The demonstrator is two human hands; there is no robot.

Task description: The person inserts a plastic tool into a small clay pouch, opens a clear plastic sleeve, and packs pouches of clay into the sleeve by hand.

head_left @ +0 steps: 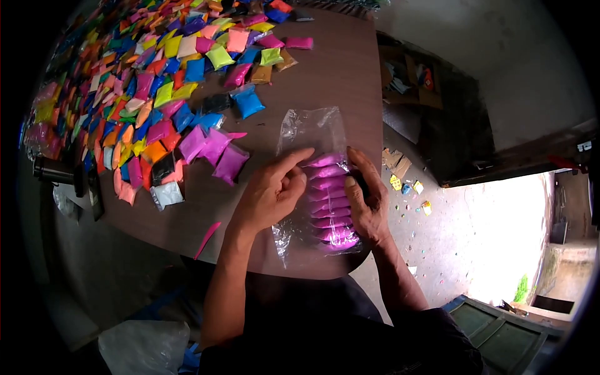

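A clear plastic bag point(312, 128) lies on the brown table near its front right edge. Inside it, several magenta packets point(331, 203) are stacked in a row running toward me. My left hand point(272, 190) is at the bag's left side, index finger stretched toward the top packet and the other fingers curled, with nothing visible in them. My right hand point(369, 203) rests along the right side of the row, fingers apart, thumb on the plastic. Left of the hands, loose purple packets point(231, 164) lie on the table.
A large heap of coloured packets point(162, 94) covers the table's left and back. A pink plastic tool point(207, 240) lies near the front edge. Beyond the right edge are a cardboard box point(428, 81) and scraps on the floor point(409, 187).
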